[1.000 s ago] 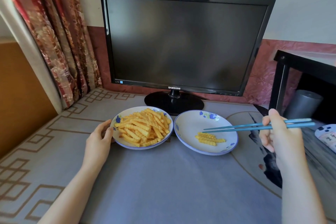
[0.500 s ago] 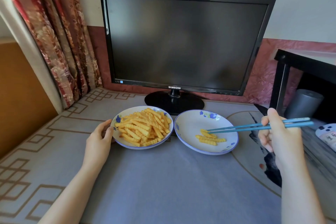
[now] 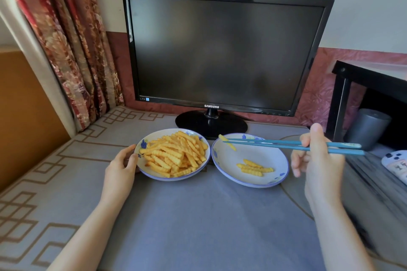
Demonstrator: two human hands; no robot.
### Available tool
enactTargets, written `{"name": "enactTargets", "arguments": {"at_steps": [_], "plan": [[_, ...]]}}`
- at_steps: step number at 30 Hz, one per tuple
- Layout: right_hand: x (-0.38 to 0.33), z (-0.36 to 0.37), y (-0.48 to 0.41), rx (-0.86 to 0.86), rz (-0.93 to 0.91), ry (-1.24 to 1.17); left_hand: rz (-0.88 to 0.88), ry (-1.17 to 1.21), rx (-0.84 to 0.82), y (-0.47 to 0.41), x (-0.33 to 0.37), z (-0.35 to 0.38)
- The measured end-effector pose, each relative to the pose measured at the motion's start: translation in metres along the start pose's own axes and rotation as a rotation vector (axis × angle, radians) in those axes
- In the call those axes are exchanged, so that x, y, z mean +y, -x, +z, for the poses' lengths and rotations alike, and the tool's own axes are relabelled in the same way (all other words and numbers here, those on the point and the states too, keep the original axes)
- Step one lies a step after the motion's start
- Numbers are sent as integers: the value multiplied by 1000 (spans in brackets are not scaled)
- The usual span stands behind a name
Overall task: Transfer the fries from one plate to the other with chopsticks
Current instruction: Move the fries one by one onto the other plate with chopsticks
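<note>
The right hand [image 3: 317, 160] grips the chopsticks [image 3: 275, 144]. Their tips pinch one fry [image 3: 231, 146] above the right plate [image 3: 229, 165], which holds a few fries [image 3: 254, 167]. The left hand [image 3: 121, 165] holds the left plate [image 3: 143, 145] by its rim. Its heap [image 3: 176, 154] is still large, so the transfer appears barely begun.

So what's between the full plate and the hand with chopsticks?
The other plate with a few fries, and one fry in the chopsticks above it, in the head view.

Monitor base [image 3: 211, 123] crowds plates' [image 3: 284, 160] far side; near cloth [image 3: 198, 215] open.
</note>
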State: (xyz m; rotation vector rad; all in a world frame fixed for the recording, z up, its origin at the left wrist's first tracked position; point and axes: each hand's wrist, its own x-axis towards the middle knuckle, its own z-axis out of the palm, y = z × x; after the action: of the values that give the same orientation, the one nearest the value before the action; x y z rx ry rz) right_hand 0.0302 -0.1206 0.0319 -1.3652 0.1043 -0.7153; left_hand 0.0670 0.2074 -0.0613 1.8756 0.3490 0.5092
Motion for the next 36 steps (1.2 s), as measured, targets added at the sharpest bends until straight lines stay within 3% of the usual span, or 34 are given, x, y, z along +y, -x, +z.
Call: {"name": "enactTargets", "arguments": {"at_steps": [11, 36], "plan": [[2, 38, 44, -295, 28, 19, -8, 7, -9, -1, -1, 0], [4, 34, 44, -296, -3, 26, -1, 19, -2, 1, 2, 0]]}}
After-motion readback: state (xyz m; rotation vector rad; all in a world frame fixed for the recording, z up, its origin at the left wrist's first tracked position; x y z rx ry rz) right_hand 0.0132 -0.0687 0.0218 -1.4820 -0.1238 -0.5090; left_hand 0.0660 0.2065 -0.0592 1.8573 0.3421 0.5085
